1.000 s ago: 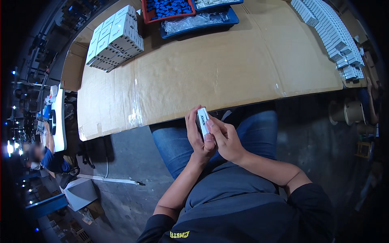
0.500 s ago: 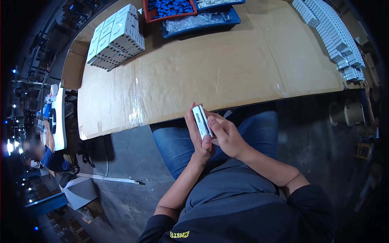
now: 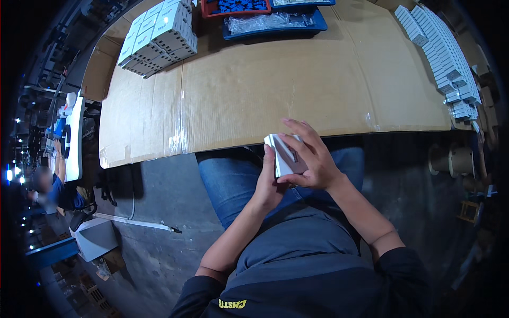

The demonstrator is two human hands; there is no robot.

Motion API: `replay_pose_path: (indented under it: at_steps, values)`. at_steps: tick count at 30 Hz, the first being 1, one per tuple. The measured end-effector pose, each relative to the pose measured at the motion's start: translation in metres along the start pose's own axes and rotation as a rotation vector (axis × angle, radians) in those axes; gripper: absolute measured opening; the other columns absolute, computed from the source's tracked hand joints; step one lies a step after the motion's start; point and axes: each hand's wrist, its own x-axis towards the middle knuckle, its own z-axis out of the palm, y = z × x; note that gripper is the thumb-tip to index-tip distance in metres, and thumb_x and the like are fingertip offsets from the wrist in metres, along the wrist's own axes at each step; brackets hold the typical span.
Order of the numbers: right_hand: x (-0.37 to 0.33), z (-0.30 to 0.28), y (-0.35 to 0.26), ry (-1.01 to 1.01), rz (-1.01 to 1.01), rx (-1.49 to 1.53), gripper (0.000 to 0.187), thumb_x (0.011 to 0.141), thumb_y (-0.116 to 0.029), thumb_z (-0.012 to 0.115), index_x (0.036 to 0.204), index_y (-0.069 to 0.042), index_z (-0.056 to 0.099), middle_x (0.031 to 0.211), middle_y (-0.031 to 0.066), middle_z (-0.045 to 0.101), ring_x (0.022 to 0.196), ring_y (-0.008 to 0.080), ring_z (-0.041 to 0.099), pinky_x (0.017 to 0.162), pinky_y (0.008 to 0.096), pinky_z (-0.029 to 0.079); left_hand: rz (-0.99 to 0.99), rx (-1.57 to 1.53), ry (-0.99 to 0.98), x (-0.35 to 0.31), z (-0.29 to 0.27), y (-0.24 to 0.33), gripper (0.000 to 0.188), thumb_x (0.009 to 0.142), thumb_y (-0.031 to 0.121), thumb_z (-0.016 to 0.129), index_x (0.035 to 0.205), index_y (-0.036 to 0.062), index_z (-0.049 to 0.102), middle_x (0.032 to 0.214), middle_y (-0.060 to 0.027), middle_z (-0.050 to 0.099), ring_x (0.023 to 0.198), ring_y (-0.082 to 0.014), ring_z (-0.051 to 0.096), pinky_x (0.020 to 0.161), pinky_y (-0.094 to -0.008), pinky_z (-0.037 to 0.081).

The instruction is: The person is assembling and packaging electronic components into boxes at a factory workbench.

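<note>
A small white box (image 3: 283,163) is held over my lap, just off the table's near edge. My left hand (image 3: 268,186) grips it from the left and below, the thumb along its left side. From the right, my right hand (image 3: 319,165) holds it with the thumb at the lower corner and the fingers curving over its top face. Those fingers cover part of the box and the index finger is bent onto it. The underside and the left fingers beneath it are hidden.
The cardboard-covered table (image 3: 254,95) lies ahead. On it stand a block of stacked white boxes (image 3: 159,40), a red bin (image 3: 204,9) of blue parts, a blue tray (image 3: 273,33) of clear plastic pieces, and rows of small white boxes (image 3: 442,58). A person (image 3: 58,185) sits far left.
The white box has turned so a broad face shows instead of a narrow side. My right hand has lifted its fingers over the top. The view has shifted slightly.
</note>
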Motion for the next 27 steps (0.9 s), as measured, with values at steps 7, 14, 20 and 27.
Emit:
replay_pose_path:
  at_steps: [7, 14, 20, 27]
  values:
    - [0.002, 0.013, 0.003, -0.027, -0.149, 0.128, 0.074, 0.085, -0.040, 0.079, 0.138, 0.007, 0.058, 0.144, 0.0279, 0.056, 0.128, 0.0436, 0.060, 0.109, 0.0484, 0.050, 0.025, -0.050, -0.012, -0.005, 0.004, 0.005, 0.062, 0.108, 0.065, 0.032, 0.137, 0.0138, 0.051, 0.110, -0.0081, 0.068, 0.091, -0.0166, 0.070, 0.070, -0.0287, 0.054]
    - [-0.002, 0.019, 0.006, -0.007, -0.132, 0.213, 0.070, 0.088, -0.036, 0.078, 0.138, 0.009, 0.058, 0.143, 0.0304, 0.056, 0.127, 0.0456, 0.061, 0.107, 0.0489, 0.050, 0.023, -0.058, -0.040, 0.000, -0.009, -0.001, 0.058, 0.108, 0.064, 0.034, 0.132, 0.0143, 0.053, 0.106, -0.0055, 0.069, 0.089, -0.0155, 0.070, 0.069, -0.0284, 0.053]
    - [-0.006, 0.020, 0.009, 0.003, -0.116, 0.246, 0.067, 0.092, -0.037, 0.074, 0.136, 0.011, 0.058, 0.142, 0.0321, 0.056, 0.127, 0.0469, 0.060, 0.108, 0.0496, 0.049, 0.012, -0.059, 0.015, -0.002, 0.002, 0.001, 0.056, 0.108, 0.064, 0.036, 0.130, 0.0153, 0.053, 0.105, -0.0037, 0.067, 0.089, -0.0148, 0.068, 0.072, -0.0302, 0.055]
    - [-0.013, 0.026, 0.014, -0.008, -0.114, 0.282, 0.066, 0.096, -0.037, 0.070, 0.139, 0.011, 0.057, 0.143, 0.0329, 0.054, 0.129, 0.0481, 0.058, 0.110, 0.0504, 0.047, 0.027, -0.073, -0.030, 0.002, -0.006, -0.008, 0.054, 0.108, 0.063, 0.037, 0.128, 0.0156, 0.053, 0.106, -0.0026, 0.065, 0.091, -0.0146, 0.067, 0.076, -0.0316, 0.055]
